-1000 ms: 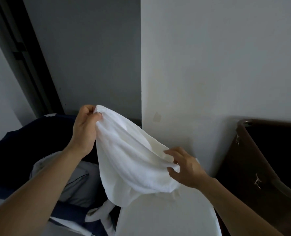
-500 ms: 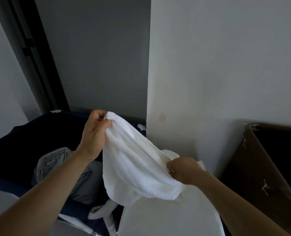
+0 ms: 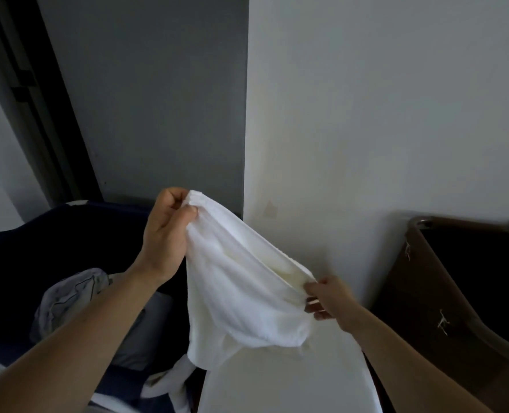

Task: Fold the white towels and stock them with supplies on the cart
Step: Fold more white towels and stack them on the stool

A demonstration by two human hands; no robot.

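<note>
Above the smooth white flat surface (image 3: pixel 292 380), left hand (image 3: pixel 165 234) is pinching a bunched corner of the soft white cloth towel (image 3: pixel 241 293) | right hand (image 3: pixel 329 299) is gripping its lower edge, fingers curled | towel is sagging between them | dark blue fabric bin (image 3: pixel 53 242) is holding crumpled grey cloth (image 3: pixel 68 296) left of the surface | brown container (image 3: pixel 426 278) is standing right of it

Left grip (image 3: pixel 166 234): raised, far left; fingers curled, thumb and forefinger pinching one corner of white towel (image 3: pixel 241 296). Right grip (image 3: pixel 329 299): lower, nearer, right; fingers pinching its opposite edge. Both forearms bare, extended forward.
</note>
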